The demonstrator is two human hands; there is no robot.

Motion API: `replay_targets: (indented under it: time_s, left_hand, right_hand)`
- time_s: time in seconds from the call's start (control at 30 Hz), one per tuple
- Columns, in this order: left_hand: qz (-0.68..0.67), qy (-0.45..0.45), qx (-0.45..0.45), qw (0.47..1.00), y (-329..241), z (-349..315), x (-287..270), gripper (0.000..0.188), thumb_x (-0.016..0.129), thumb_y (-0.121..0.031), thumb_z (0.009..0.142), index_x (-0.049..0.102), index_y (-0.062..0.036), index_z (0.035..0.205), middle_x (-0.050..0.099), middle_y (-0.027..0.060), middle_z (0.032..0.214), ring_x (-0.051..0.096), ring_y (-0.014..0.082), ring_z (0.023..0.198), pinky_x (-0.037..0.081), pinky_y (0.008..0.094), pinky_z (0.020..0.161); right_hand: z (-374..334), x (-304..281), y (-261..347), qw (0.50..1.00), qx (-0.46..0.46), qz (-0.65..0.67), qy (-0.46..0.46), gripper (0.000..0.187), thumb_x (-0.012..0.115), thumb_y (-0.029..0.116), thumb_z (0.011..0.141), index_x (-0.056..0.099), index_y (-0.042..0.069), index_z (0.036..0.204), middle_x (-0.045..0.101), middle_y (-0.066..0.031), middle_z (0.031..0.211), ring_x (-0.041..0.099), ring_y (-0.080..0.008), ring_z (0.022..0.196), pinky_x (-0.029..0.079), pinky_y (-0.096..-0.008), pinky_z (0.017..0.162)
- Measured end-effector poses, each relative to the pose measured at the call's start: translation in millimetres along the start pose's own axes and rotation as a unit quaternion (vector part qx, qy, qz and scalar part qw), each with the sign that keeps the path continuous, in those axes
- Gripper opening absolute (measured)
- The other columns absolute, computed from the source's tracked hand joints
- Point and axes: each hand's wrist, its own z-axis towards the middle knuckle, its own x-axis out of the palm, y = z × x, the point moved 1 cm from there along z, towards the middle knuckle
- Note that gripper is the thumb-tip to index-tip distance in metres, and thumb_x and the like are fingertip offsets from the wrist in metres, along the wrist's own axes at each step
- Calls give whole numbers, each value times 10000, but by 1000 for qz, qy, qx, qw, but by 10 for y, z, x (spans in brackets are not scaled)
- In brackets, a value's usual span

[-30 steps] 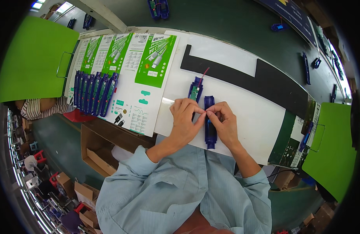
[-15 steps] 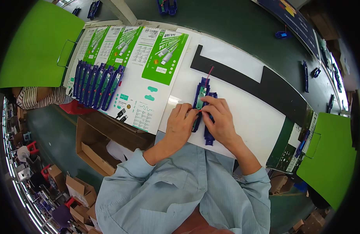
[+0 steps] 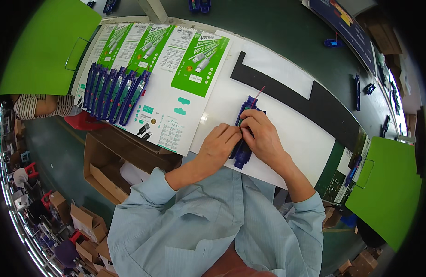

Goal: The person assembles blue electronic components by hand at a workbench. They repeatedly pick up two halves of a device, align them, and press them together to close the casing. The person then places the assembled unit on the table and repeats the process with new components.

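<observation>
A long dark-blue plastic housing (image 3: 242,154) lies on the white work surface in front of me, with a thin red wire (image 3: 258,93) rising from its far end. Part of a green circuit board shows inside it beside my fingers. My left hand (image 3: 218,147) is closed, its fingertips pressed to the housing's left side. From the right, my right hand (image 3: 264,138) pinches at the housing's middle, its thumb and index finger close to the left fingertips. Both hands cover much of the housing, and any small part between the fingertips is hidden.
Several similar blue housings (image 3: 115,96) with boards stand in a row on printed green-and-white card sheets (image 3: 176,111) at left. A black L-shaped strip (image 3: 287,99) lies beyond my hands. Green panels (image 3: 46,51) flank the bench. A cardboard box (image 3: 104,177) sits below left.
The two blue housing pieces, side by side before, now sit closer together and more covered by my hands. My right hand has shifted slightly nearer the left fingertips. The whole view has tilted a little.
</observation>
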Motion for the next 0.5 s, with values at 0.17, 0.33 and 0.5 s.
replay_targets:
  time_s: [0.17, 0.33, 0.5]
  left_hand:
    - [-13, 60, 28, 998, 32, 6, -57, 256, 658, -37, 852, 660, 0, 1106, 654, 117, 1173, 626, 285, 1108, 541, 382, 954]
    - [-26, 71, 57, 996, 77, -19, -61, 341, 666, 37, 792, 669, 17, 1132, 676, 141, 1223, 644, 309, 1108, 554, 401, 954]
    - [-32, 52, 49, 997, 45, -95, -94, 333, 687, 21, 795, 688, 14, 1129, 687, 138, 1214, 654, 319, 1129, 557, 405, 965]
  right_hand:
    - [21, 11, 0, 999, 26, 30, -1, 74, 700, 1, 893, 628, 15, 902, 658, -105, 1149, 637, -320, 987, 548, -425, 844]
    - [51, -24, 8, 998, 40, 51, 17, 68, 706, 10, 887, 639, 3, 894, 657, -119, 1161, 646, -329, 1011, 552, -423, 870]
    - [25, -111, -14, 989, 88, 93, 79, 68, 727, 26, 894, 666, 14, 923, 641, -110, 1222, 657, -317, 1089, 545, -411, 944]
